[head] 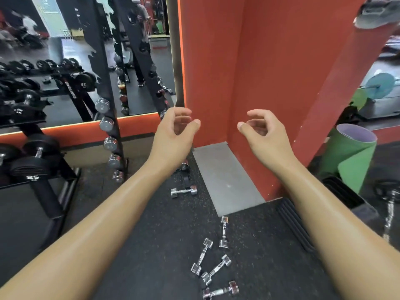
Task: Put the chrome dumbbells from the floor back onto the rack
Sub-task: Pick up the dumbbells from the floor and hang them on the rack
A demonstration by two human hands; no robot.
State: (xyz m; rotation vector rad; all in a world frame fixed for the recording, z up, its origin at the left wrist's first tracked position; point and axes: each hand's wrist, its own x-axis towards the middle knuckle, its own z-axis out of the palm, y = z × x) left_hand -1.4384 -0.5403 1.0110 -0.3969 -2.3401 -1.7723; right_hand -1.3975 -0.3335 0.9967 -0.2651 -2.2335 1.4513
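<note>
Above a dark gym floor (151,245) strewn with chrome dumbbells (184,191), the left hand (173,135) and right hand (263,133) hover loosely curled, holding nothing, beside the upright rack (112,118).

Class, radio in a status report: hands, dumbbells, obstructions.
Empty: left hand, right hand, fingers loosely curled. At least five chrome dumbbells on floor. Rack at left, path looks open.

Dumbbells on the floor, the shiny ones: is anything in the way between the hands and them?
Nothing visible is. The left hand and right hand hover empty above the chrome dumbbells, which lie on open floor between the forearms. The rack stands left, nothing visible blocking it.
</note>
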